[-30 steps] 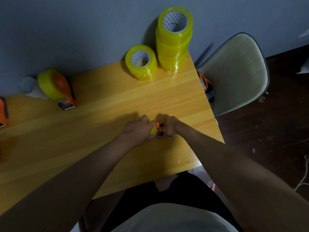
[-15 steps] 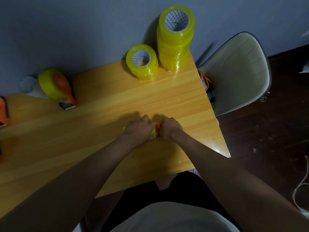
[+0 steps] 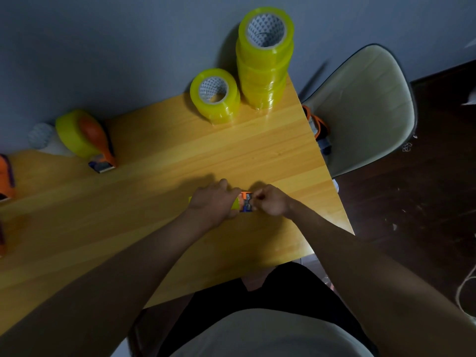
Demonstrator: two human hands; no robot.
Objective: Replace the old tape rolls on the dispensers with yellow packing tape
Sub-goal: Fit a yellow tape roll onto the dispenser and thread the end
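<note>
2 hands meet on 1 orange dispenser (image 3: 246, 202) at the near right of the wooden table (image 3: 159, 191). The left hand (image 3: 213, 202) curls over its yellow roll (image 3: 235, 204), gripping it; the right hand (image 3: 271, 202) pinches at the dispenser's front end with bent fingers. Bare tabletop lies left and far of them, with the right edge near the right wrist. A single roll (image 3: 215, 95) and a stack of rolls (image 3: 265, 57) stand at the far right. Since 1 second ago the hands have barely shifted.
</note>
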